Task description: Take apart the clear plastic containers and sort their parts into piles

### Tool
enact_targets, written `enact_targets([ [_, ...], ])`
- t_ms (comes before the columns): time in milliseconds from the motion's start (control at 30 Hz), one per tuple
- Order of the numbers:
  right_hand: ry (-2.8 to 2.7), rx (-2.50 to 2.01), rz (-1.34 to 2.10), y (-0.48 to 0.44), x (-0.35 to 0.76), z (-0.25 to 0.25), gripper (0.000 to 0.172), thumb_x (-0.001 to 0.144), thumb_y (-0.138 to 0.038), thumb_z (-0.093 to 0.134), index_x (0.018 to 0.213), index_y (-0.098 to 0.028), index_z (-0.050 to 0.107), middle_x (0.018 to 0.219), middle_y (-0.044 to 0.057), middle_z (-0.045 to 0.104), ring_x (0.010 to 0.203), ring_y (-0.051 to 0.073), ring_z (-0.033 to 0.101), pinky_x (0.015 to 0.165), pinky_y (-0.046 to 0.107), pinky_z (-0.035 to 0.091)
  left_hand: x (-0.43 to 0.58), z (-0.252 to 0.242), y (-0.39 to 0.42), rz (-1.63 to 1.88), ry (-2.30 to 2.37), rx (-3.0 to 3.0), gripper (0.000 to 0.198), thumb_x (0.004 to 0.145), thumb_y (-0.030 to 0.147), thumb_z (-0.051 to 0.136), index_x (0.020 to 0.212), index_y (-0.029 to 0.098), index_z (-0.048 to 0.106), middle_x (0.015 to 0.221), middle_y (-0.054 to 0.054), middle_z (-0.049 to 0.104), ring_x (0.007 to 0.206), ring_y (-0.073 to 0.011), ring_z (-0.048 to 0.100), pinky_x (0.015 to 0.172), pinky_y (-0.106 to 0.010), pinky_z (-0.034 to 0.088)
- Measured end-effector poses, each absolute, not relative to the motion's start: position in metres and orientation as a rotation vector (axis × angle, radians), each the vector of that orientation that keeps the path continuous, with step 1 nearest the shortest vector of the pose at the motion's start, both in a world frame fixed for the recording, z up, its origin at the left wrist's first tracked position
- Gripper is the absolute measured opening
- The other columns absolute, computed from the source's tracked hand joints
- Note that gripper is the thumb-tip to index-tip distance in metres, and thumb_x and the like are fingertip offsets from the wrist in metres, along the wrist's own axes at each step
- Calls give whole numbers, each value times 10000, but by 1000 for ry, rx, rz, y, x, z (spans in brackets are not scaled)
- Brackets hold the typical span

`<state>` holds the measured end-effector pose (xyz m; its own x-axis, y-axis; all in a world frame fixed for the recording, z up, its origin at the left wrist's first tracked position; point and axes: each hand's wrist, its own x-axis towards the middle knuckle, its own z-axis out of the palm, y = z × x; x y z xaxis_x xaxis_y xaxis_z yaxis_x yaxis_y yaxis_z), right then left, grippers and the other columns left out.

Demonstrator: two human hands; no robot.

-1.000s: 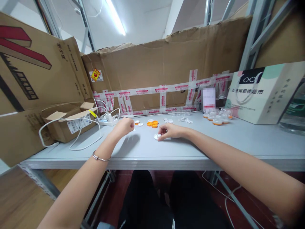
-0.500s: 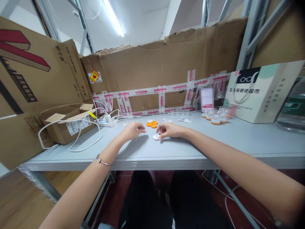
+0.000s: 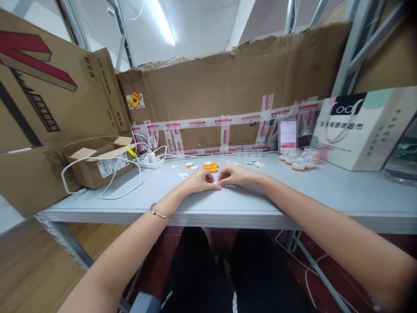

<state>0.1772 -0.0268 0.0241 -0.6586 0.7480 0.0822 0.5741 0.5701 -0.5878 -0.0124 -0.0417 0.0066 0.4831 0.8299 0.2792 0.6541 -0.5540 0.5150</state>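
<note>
My left hand [image 3: 199,180] and my right hand [image 3: 232,174] meet fingertip to fingertip over the grey table [image 3: 325,191], near its front middle. Both hands are closed in a pinch on a small white round piece [image 3: 215,184], which shows only as a sliver between the fingers. A metal bangle [image 3: 158,212] rings my left wrist. Just behind the hands lie orange rings [image 3: 210,167] and small white discs [image 3: 190,165]. Further right stand several clear caps with orange bases [image 3: 298,164].
A white power strip [image 3: 150,162] with white cables [image 3: 107,191] sits at the back left beside an open cardboard box [image 3: 97,163]. A taped cardboard wall [image 3: 228,100] closes the back. A printed carton [image 3: 361,128] stands at the right.
My left hand moved right from the small discs to join my right hand. The white piece, earlier lying under my right fingers, is now pinched between both hands.
</note>
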Motion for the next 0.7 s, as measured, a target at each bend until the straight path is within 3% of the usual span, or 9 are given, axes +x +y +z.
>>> enact_targets([
  [367,-2376,-1301,851,-32,169,27,137,569,-289,637,644,-174,646,627,-6,574,629,129,466,555,239,328,-9,4,-43,740,1305,2343,457,536,561,663,687,137,583,593,6,553,547,-107,467,442,-198,295],
  [700,-2234,-1154,1142,-26,175,23,176,557,-330,705,608,-167,663,562,-11,562,571,108,460,547,249,324,-13,3,-44,745,1262,2364,478,548,564,655,741,130,604,632,1,566,578,-114,487,472,-205,324],
])
